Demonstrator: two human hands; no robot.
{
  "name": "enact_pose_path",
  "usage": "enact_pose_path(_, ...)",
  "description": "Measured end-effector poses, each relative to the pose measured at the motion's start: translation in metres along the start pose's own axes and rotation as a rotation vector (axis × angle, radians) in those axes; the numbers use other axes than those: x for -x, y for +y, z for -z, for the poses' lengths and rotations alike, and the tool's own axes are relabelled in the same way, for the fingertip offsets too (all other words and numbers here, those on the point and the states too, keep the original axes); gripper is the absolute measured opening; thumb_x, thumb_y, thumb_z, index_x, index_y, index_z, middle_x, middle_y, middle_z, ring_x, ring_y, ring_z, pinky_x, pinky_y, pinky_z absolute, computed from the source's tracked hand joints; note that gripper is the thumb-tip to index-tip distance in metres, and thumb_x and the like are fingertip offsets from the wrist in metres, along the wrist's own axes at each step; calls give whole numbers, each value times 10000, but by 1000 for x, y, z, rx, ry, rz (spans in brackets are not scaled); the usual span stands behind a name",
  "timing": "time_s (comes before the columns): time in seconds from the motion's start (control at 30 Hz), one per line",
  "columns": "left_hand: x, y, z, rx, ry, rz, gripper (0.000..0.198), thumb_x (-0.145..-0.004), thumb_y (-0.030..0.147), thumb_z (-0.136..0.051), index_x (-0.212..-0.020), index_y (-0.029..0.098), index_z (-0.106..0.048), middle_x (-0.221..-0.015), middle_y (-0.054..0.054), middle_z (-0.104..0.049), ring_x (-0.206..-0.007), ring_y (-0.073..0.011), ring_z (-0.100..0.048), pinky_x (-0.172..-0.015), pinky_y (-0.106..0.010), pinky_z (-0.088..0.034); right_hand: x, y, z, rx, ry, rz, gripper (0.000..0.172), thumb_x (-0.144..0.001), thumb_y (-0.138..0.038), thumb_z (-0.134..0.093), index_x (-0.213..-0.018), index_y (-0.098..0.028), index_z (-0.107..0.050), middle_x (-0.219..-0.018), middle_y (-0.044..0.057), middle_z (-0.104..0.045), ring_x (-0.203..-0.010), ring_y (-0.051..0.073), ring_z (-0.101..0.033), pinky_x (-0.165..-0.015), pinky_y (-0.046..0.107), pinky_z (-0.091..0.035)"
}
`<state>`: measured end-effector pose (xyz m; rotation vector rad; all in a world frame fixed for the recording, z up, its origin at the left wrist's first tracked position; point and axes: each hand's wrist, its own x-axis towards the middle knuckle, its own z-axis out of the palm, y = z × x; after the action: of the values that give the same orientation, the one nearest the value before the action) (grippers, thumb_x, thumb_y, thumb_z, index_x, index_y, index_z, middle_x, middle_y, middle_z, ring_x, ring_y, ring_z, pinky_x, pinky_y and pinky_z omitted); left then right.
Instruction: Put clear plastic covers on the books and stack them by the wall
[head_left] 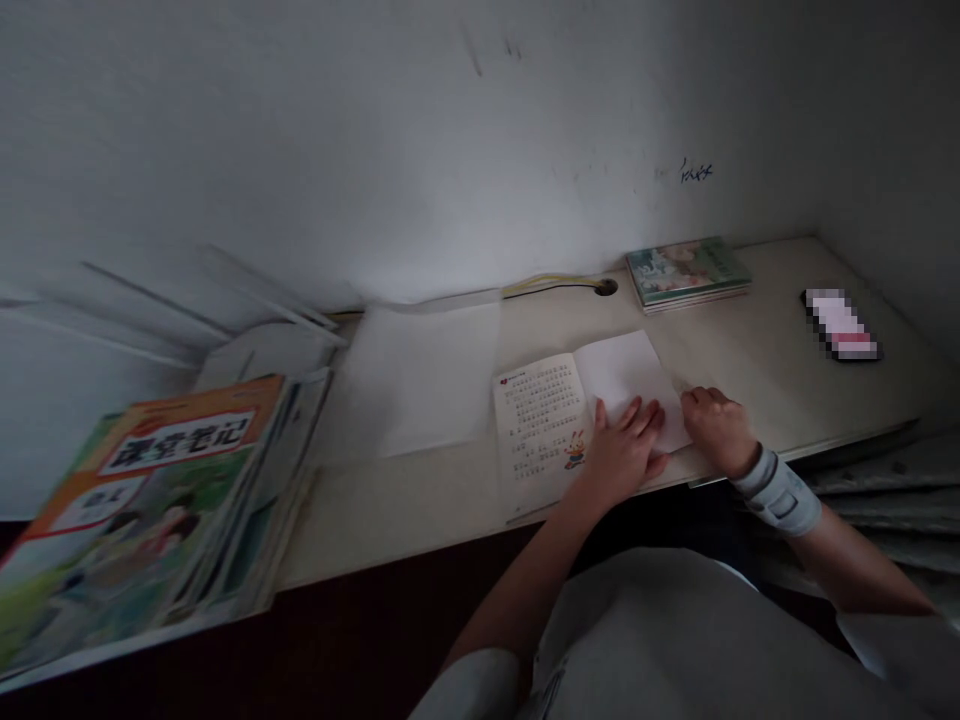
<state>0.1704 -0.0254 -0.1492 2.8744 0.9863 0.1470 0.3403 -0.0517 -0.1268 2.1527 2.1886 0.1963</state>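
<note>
An open booklet (536, 400) lies near the desk's front edge, its left page printed with text and a small rabbit drawing. White paper (619, 370) covers its right side; whether this is a page or a separate sheet I cannot tell. My left hand (626, 450) rests flat on the white paper with its fingers spread. At the paper's right edge, my right hand (716, 425) is closed, fingers curled around that edge. The fingertips of the right hand are partly hidden. A grey-white band (784, 492) wraps the right wrist.
On the left stands a stack of books (150, 500), an orange-and-green one on top. A translucent sheet (420, 375) lies beside the booklet. Thin books (686, 272) sit by the wall near a cable hole (605, 287). A phone (841, 325) lies at the right.
</note>
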Motion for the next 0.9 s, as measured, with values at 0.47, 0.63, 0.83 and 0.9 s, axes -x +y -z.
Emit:
enact_pose_path(0.47, -2, 3, -3, -23, 39, 15, 534, -925, 450, -340, -1385, 180, -369, -1449, -95, -397, -1363, -284, -293, -1063, -687, -126, -18, 5, -22, -118, 131, -10, 383, -876, -345, -517, -1167, -98, -529, -1234, 193, -554, -1131, 275, -484, -880, 359, -407)
enact_pose_path(0.63, -4, 4, -2, -28, 40, 12, 519, -924, 445, -343, -1378, 196, -390, -1455, -89, -388, -1370, -295, -279, -1067, -678, -147, -16, 6, -34, -145, 192, -45, 285, -911, -263, -437, -1123, -132, -575, -1136, 137, -609, -1023, 244, -522, -842, 343, -402)
enact_pose_path(0.83, -3, 4, -2, -9, 38, 11, 521, -927, 446, -327, -1376, 189, -394, -1455, -91, -388, -1364, -299, -289, -1066, -683, -144, -17, 7, -23, -54, 146, -18, 227, -901, -179, -406, -906, -144, -630, -963, 129, -618, -899, 232, -528, -726, 319, -395)
enact_pose_path(0.9, -4, 5, -3, -10, 47, 14, 521, -928, 439, -329, -1378, 183, -389, -1458, -90, -383, -1364, -297, -289, -1069, -681, -138, -16, 9, -20, -60, 131, 5, 220, -895, -172, -418, -867, -149, -635, -927, 118, -622, -874, 222, -535, -725, 309, -399)
